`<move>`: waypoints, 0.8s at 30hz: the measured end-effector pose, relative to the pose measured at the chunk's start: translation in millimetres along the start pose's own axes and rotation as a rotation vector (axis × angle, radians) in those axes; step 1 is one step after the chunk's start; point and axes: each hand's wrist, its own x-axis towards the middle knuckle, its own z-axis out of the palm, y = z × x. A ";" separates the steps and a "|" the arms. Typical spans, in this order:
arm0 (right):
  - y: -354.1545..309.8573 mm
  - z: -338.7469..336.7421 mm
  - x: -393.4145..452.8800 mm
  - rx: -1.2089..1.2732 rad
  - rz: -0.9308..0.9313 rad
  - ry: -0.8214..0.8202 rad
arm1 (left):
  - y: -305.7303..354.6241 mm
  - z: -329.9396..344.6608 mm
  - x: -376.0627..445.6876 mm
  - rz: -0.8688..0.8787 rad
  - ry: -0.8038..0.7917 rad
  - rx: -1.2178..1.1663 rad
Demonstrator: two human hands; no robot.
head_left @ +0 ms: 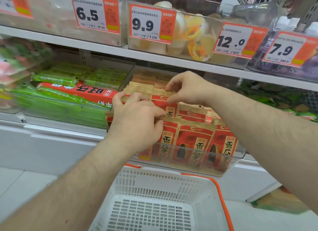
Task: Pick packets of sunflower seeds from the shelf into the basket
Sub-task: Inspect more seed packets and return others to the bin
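Shop aisle, white shelving with clear bins. Nearest, low in view, the white basket [154,187] stands with no packet visible inside, directly beneath the sunflower seed bin [237,155]. Above it, the left hand [136,120] pinches the top edge of a front-row packet [169,141], fingers curled. Just behind, the right hand [185,89] pinches the top seal of a rear packet [161,100]. Packets stand upright, long axis vertical; extraction is probably straight up, then down into the basket.
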 end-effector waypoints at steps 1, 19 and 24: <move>-1.8 -0.4 2.4 -0.086 -0.038 -0.003 | -0.3 0.4 -0.6 0.005 0.005 -0.001; -1.9 20.3 11.5 -0.325 0.076 0.041 | -5.8 5.1 -10.6 0.031 0.103 -0.111; -1.9 16.9 3.5 -0.282 0.117 0.070 | -4.5 4.4 -11.5 0.026 0.079 -0.092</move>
